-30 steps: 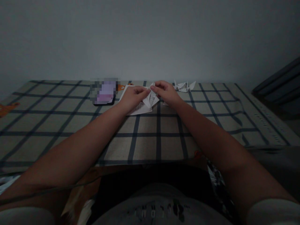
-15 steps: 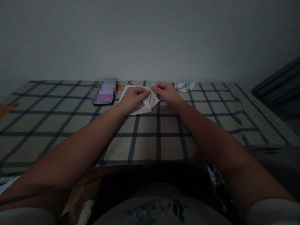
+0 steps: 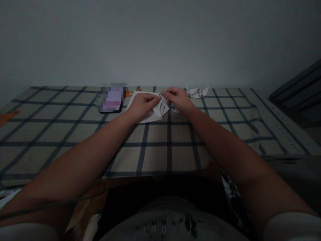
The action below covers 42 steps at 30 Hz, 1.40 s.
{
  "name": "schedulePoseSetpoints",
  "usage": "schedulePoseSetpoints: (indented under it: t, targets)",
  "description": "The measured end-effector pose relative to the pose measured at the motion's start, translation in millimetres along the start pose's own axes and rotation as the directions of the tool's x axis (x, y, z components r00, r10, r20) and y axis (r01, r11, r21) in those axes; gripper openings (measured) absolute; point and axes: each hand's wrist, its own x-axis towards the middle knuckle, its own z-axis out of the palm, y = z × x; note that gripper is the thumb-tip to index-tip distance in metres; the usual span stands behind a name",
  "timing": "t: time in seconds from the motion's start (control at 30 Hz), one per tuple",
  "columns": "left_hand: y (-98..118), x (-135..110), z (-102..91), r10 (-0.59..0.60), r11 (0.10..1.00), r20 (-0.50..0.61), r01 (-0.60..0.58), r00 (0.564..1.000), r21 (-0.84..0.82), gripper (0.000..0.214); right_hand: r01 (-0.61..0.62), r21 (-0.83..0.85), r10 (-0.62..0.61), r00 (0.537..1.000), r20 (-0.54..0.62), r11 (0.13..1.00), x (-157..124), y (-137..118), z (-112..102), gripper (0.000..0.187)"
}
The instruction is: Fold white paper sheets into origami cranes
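Note:
Between my hands is a piece of folded white paper [image 3: 162, 108] with printed marks and pointed corners. My left hand [image 3: 143, 104] is closed on its left side, thumb and fingers pinching near the top. From the right, my right hand [image 3: 178, 98] pinches the paper's upper tip between thumb and forefinger. White paper sheets [image 3: 150, 117] lie flat on the tablecloth under my left hand. Just behind my right hand stand folded paper cranes [image 3: 197, 92], with pointed wings. The fingertips partly hide the top of the folded paper.
A phone [image 3: 112, 100] with a lit, blurred screen lies left of the sheets. The checked tablecloth [image 3: 157, 157] covers the table, which meets a plain wall [image 3: 160, 43]. Dark slanted fabric [image 3: 301, 90] is at the far right.
My right thumb and fingers have shifted slightly at the paper's upper tip, and its right corner has drawn in a little. My left hand keeps its place.

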Motion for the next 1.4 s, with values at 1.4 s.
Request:
schedulePoseSetpoints:
  t: [1.4]
  targets:
    - [-2.3, -0.5, 4.2, -0.051, 0.983, 0.040, 0.058, 0.998, -0.177, 0.043, 0.009, 0.019, -0.007, 0.997, -0.083, 1.000, 1.3, 3.6, -0.2, 0.054]
